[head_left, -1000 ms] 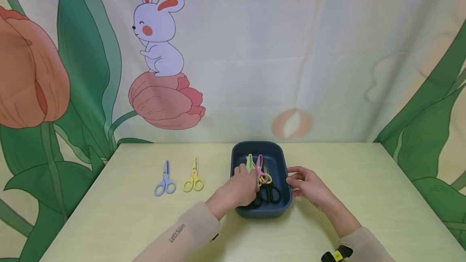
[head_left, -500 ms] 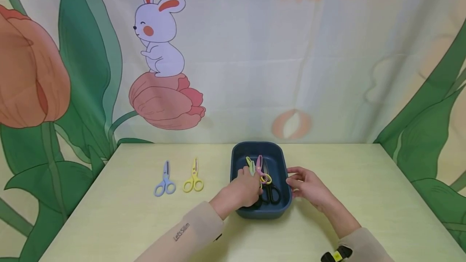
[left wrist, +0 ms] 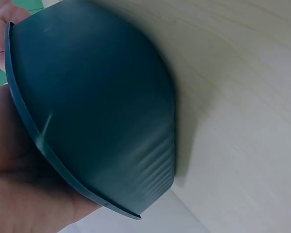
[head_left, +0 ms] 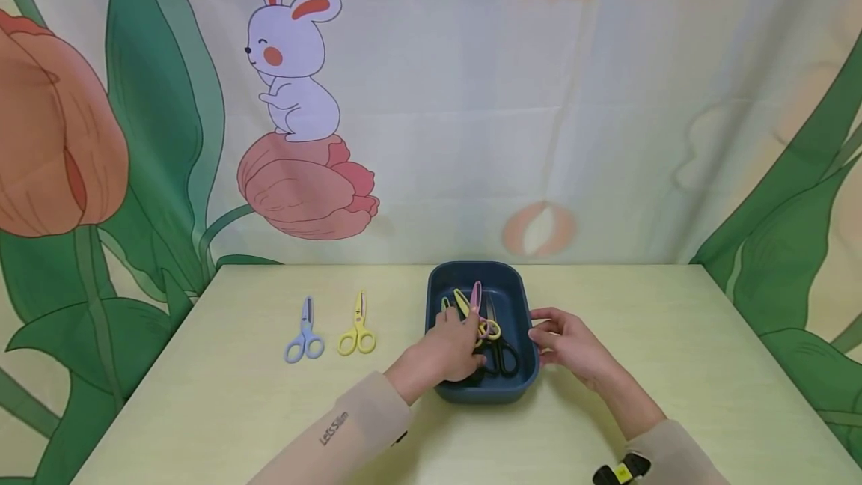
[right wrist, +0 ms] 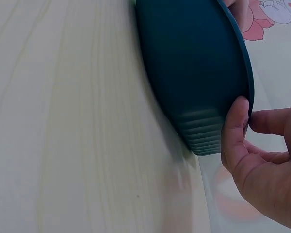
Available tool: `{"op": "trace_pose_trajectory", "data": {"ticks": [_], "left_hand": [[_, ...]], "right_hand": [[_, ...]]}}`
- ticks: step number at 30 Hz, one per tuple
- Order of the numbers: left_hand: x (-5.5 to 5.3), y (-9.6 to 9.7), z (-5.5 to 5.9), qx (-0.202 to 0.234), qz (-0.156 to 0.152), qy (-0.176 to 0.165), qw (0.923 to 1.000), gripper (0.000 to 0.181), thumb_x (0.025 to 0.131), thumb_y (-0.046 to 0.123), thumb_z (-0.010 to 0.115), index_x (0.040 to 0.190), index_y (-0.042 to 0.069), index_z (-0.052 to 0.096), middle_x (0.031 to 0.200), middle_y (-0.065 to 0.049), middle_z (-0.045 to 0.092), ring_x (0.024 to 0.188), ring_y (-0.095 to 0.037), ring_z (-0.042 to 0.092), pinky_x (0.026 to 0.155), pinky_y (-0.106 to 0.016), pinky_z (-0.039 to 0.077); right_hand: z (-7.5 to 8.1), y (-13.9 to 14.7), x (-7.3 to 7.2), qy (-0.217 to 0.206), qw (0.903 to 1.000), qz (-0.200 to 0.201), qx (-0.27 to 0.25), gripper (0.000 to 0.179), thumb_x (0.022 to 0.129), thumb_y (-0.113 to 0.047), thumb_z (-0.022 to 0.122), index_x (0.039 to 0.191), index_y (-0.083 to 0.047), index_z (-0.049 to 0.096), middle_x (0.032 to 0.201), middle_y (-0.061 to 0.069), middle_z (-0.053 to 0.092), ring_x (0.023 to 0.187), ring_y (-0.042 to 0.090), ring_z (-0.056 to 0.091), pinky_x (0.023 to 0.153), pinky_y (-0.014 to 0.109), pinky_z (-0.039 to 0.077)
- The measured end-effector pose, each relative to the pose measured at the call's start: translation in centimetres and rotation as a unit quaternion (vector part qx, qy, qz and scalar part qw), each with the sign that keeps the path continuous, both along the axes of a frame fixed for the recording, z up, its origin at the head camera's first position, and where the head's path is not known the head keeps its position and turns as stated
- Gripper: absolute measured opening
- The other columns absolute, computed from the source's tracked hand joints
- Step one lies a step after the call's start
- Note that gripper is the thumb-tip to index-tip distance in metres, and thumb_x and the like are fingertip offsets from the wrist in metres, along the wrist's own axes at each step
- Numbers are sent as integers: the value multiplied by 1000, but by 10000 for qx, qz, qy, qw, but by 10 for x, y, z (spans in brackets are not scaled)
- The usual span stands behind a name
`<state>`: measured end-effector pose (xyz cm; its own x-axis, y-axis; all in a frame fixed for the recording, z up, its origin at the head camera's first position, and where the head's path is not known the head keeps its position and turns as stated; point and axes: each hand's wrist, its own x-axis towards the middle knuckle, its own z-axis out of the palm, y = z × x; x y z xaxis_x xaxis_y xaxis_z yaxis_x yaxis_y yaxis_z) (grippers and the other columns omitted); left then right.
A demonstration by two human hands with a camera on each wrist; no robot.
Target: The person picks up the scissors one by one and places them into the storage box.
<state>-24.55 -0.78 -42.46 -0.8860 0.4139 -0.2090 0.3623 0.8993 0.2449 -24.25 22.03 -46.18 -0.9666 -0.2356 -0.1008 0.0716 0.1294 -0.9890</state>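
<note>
Assorted scissors, probably light and stiff, best taken by the handle loops, lie heaped in a navy bin on the tabletop; left hand inside, what its fingers hold untellable; right hand with fingers pinching the rim.

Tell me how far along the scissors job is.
Done, apparently: blue scissors and yellow scissors lie side by side on the table. In hand: the left hand reaches into the navy box, its grip hidden, while the right hand holds the box's rim. Remaining, probably: pink scissors and black-handled scissors, among others, lie in the box.
</note>
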Motion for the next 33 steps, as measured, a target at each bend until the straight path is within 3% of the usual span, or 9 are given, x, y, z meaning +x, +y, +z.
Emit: {"op": "trace_pose_trajectory", "data": {"ticks": [7,12,16,26,33], "left_hand": [[-1,-4,2,46,-141,183,9997,76,99,38,69,159,7,35,152,-30,35,139,-41,38,109,-48,44],[-3,-11,5,140,-302,524,9981,58,98,38,70,144,8,52,134,-24,45,120,-34,46,98,-42,49],[-5,-17,6,488,-363,741,9954,47,98,33,71,135,8,58,126,-19,46,111,-30,44,90,-39,49],[-7,-31,5,1060,-331,1231,9862,45,100,30,69,136,5,57,135,-25,44,121,-39,44,99,-50,47],[-8,-42,6,1368,-74,1242,9827,47,102,34,66,138,6,56,138,-24,44,127,-40,42,106,-57,39]], "right_hand": [[2,0,2,1,10000,16,15,46,104,-2,55,144,14,39,108,22,57,80,22,62,65,30,58],[2,0,2,-2,10000,13,2,45,104,-2,55,144,14,39,108,22,57,80,21,61,65,30,57],[2,0,1,-40,10000,-19,-13,45,104,-1,54,144,14,40,108,22,57,80,21,62,65,30,57],[2,0,1,-3,10000,5,2,46,105,-3,55,144,14,39,107,21,58,79,21,61,65,30,57],[1,-1,1,-16,10000,-12,-10,44,105,-1,54,143,15,39,104,19,59,78,20,62,64,29,57]]}}
